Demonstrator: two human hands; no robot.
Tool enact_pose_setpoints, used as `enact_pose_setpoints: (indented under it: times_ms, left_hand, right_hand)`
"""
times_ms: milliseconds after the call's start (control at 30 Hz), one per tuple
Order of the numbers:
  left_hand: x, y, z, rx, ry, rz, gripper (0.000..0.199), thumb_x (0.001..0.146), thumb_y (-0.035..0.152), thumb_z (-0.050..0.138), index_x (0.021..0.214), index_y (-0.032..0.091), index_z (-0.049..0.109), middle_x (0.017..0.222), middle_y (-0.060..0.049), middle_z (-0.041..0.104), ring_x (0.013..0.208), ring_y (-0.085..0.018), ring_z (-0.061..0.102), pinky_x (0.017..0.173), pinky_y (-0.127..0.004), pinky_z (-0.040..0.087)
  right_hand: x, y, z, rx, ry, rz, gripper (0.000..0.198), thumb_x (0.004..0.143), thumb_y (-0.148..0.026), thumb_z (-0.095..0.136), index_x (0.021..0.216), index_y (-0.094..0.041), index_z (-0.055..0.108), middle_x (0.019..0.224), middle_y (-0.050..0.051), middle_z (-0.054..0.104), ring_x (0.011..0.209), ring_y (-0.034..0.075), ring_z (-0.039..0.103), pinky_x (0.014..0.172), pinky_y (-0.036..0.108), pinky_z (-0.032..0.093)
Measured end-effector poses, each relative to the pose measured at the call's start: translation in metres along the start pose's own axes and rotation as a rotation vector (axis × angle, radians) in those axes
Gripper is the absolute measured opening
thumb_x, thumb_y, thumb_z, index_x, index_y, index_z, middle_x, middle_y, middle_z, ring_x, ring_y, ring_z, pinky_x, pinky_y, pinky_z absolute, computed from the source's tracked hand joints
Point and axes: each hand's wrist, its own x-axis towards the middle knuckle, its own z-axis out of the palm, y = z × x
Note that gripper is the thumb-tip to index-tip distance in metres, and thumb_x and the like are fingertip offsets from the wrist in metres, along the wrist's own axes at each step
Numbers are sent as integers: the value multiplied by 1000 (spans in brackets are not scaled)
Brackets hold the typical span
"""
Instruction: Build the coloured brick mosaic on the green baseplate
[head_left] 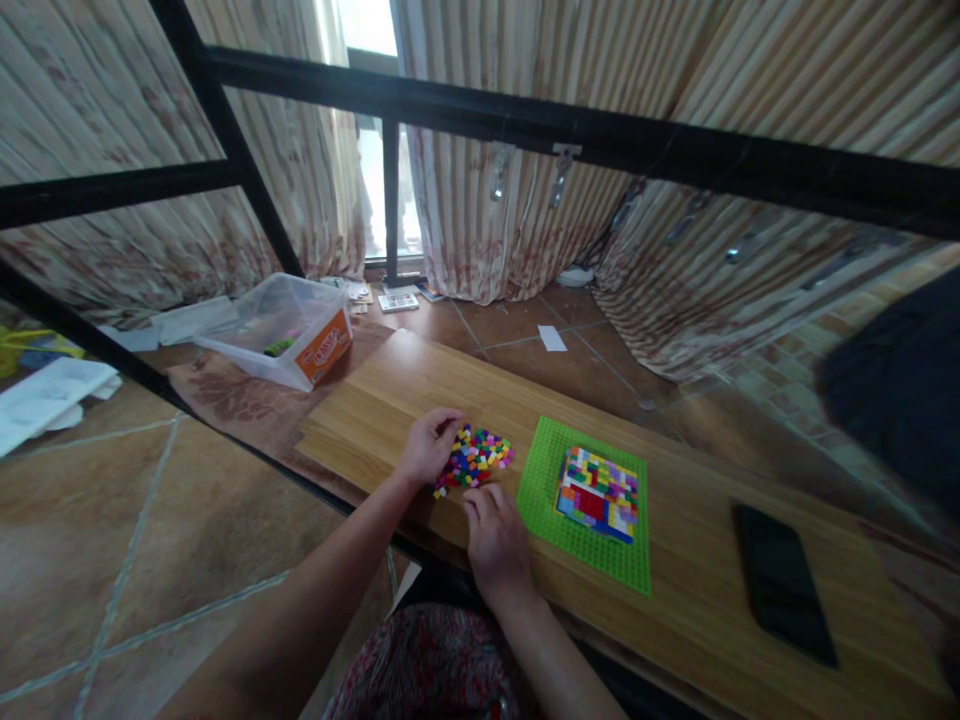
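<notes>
A loose pile of small toy building bricks (pixel 480 455) in many colours lies on the wooden tabletop. My left hand (pixel 430 448) rests against the pile's left edge, fingers curled in and closed. Close to the pile's near edge is my right hand (pixel 499 545), its fingertips bent and drawn together. Whatever either hand pinches is too small or hidden to make out. To the right of the pile, a green studded baseplate (pixel 546 465) lies flat and bears a low multicoloured brick build (pixel 600 490) with a red patch in its middle.
A black phone (pixel 784 580) lies toward the right of the wooden table (pixel 690 560). On the floor at the far left stands a clear plastic box (pixel 255 345) with an orange label. Dark metal bars (pixel 480 95) cross in front of striped curtains (pixel 480 220).
</notes>
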Motion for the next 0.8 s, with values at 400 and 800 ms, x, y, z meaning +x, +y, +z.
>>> enact_pose_setpoints:
  times_ms: [400,800]
  left_hand:
    - [0,3,-1,5,5,-10,19,85,24,53,91,20,71,91,-4,73,86,-18,66,82,-30,52]
    - [1,0,0,7,2,4,18,85,24,54,91,19,71,92,-4,72,87,-17,66,83,-30,52]
  right_hand:
    - [9,12,-14,242,149,75,24,97,-22,40,95,-19,64,89,6,66,86,16,62,80,29,48]
    - [14,12,-12,261,193,122,27,97,-25,40,96,-18,66,90,7,69,87,17,64,81,30,49]
